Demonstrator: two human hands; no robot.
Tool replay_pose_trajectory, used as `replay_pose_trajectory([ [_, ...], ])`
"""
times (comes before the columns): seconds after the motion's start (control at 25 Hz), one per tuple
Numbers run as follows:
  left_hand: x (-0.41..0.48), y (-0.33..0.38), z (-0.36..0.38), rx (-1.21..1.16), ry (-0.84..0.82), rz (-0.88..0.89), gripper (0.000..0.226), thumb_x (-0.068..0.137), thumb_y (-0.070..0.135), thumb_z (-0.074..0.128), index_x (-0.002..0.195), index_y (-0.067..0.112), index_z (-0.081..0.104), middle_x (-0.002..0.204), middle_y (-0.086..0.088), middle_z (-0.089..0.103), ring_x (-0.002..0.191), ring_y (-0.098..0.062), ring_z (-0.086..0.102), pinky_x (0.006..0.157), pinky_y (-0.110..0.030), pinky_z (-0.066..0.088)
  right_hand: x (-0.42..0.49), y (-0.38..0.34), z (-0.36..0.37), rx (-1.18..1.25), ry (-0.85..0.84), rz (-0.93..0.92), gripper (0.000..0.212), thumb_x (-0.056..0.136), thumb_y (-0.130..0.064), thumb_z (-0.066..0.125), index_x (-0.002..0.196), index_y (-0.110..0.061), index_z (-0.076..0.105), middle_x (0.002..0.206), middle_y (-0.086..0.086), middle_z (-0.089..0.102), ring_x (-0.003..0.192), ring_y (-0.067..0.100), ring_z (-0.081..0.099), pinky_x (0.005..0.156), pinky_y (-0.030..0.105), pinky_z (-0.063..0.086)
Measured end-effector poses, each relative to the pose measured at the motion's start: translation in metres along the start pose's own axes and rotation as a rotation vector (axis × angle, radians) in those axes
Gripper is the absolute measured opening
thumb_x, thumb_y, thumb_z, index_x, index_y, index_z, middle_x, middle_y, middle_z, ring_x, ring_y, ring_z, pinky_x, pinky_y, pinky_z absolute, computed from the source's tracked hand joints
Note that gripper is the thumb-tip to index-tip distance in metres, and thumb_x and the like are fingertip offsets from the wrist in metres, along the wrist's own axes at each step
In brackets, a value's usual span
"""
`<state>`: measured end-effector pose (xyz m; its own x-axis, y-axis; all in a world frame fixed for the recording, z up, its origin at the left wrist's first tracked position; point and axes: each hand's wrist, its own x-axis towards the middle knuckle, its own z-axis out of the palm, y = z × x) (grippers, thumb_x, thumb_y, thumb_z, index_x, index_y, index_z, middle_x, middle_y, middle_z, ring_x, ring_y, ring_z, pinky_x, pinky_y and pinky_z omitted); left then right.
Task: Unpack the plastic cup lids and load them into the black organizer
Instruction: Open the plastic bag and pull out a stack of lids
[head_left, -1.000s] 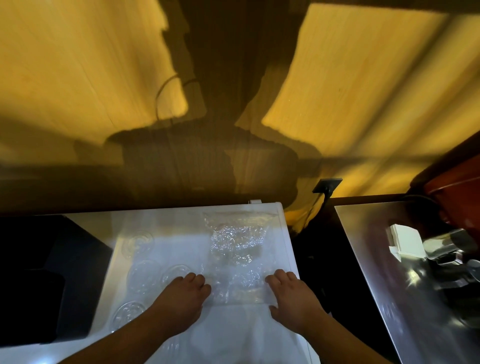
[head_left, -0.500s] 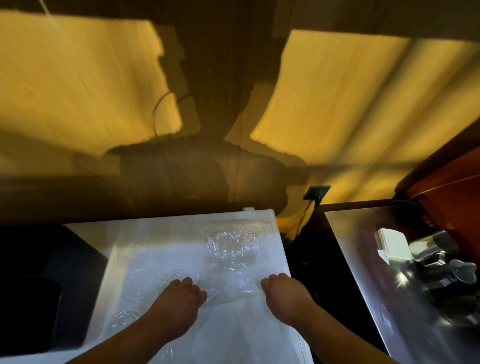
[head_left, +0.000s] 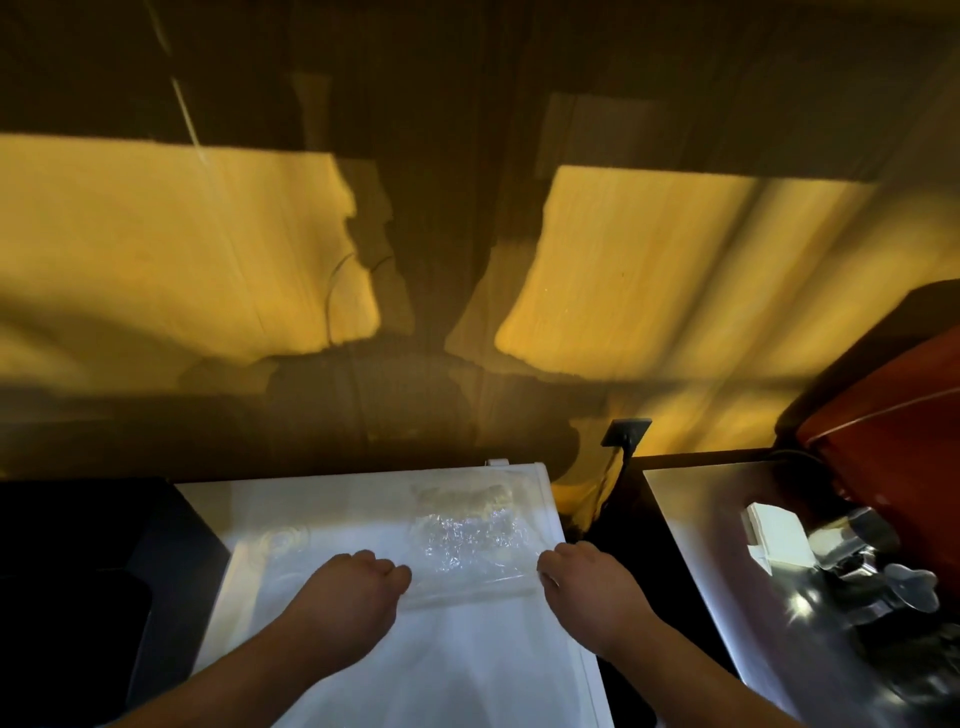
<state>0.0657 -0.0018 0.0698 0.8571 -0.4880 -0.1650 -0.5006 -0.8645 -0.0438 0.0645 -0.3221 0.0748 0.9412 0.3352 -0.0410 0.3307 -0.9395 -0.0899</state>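
Observation:
A clear plastic bag of cup lids (head_left: 470, 543) lies on the white surface (head_left: 363, 499). My left hand (head_left: 345, 592) grips the bag's near left corner and my right hand (head_left: 587, 582) grips its near right corner, fingers curled on the plastic. A loose clear lid (head_left: 283, 540) lies to the left of the bag, faint against the white. The black organizer (head_left: 93, 571) sits at the left edge, dark and hard to make out.
A steel counter (head_left: 701, 519) stands to the right across a dark gap, with a white box (head_left: 774, 535) and shiny metal utensils (head_left: 872, 577) on it. A black wall socket (head_left: 626, 431) with a cord sits on the wooden wall behind.
The view has tilted upward, so hands and bag sit lower in frame. Both hands' fingers went from flat beside the bag to curled on its near corners.

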Motion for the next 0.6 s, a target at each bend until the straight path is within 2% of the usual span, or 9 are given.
replay_pose_trajectory([
  [0.04, 0.001, -0.001, -0.009, 0.009, 0.009, -0.003, 0.022, 0.100, 0.022, 0.039, 0.108, 0.019, 0.059, 0.097, -0.005, 0.068, 0.087, -0.027, 0.061, 0.066, -0.037, 0.037, 0.001, 0.001, -0.007, 0.006, 0.038, 0.003, 0.019, 0.106, -0.031, 0.052, 0.105, -0.025, 0.069, 0.098, -0.004, 0.072, 0.079, 0.013, 0.061, 0.067, 0.022, 0.052],
  [0.12, 0.006, -0.002, -0.029, 0.019, 0.032, -0.023, 0.021, 0.102, 0.023, 0.040, 0.110, 0.019, 0.059, 0.098, -0.005, 0.068, 0.085, -0.027, 0.063, 0.065, -0.036, 0.040, 0.006, 0.003, -0.022, 0.013, 0.097, 0.014, 0.023, 0.107, -0.036, 0.049, 0.110, -0.027, 0.069, 0.100, -0.006, 0.072, 0.083, 0.011, 0.062, 0.074, 0.022, 0.055],
  [0.32, 0.023, -0.005, -0.076, 0.031, 0.110, -0.101, 0.018, 0.103, 0.020, 0.042, 0.112, 0.020, 0.058, 0.096, -0.005, 0.069, 0.080, -0.025, 0.063, 0.061, -0.036, 0.041, 0.024, 0.004, -0.057, 0.037, 0.183, 0.079, 0.025, 0.108, -0.037, 0.046, 0.109, -0.028, 0.070, 0.095, -0.007, 0.069, 0.084, 0.010, 0.059, 0.070, 0.025, 0.053],
  [0.4, 0.030, -0.009, -0.095, -0.001, 0.164, -0.135, 0.017, 0.103, 0.021, 0.044, 0.110, 0.022, 0.059, 0.095, -0.002, 0.070, 0.080, -0.023, 0.065, 0.061, -0.037, 0.047, 0.032, 0.003, -0.071, 0.058, 0.219, 0.116, 0.022, 0.108, -0.037, 0.048, 0.105, -0.029, 0.069, 0.090, -0.009, 0.066, 0.081, 0.010, 0.057, 0.065, 0.022, 0.047],
  [0.52, 0.036, -0.021, -0.119, -0.043, 0.289, -0.162, 0.017, 0.105, 0.032, 0.046, 0.103, 0.024, 0.061, 0.087, 0.002, 0.071, 0.076, -0.021, 0.068, 0.061, -0.037, 0.053, 0.041, 0.003, -0.096, 0.086, 0.277, 0.167, 0.019, 0.106, -0.035, 0.051, 0.094, -0.031, 0.064, 0.081, -0.010, 0.059, 0.073, 0.009, 0.053, 0.056, 0.021, 0.037],
  [0.6, 0.037, -0.028, -0.127, -0.110, 0.385, -0.181, 0.018, 0.102, 0.040, 0.048, 0.097, 0.027, 0.060, 0.079, 0.001, 0.070, 0.070, -0.023, 0.069, 0.055, -0.034, 0.048, 0.041, 0.004, -0.108, 0.133, 0.309, 0.180, 0.018, 0.104, -0.033, 0.052, 0.088, -0.031, 0.060, 0.080, -0.009, 0.060, 0.069, 0.009, 0.053, 0.053, 0.022, 0.035],
])
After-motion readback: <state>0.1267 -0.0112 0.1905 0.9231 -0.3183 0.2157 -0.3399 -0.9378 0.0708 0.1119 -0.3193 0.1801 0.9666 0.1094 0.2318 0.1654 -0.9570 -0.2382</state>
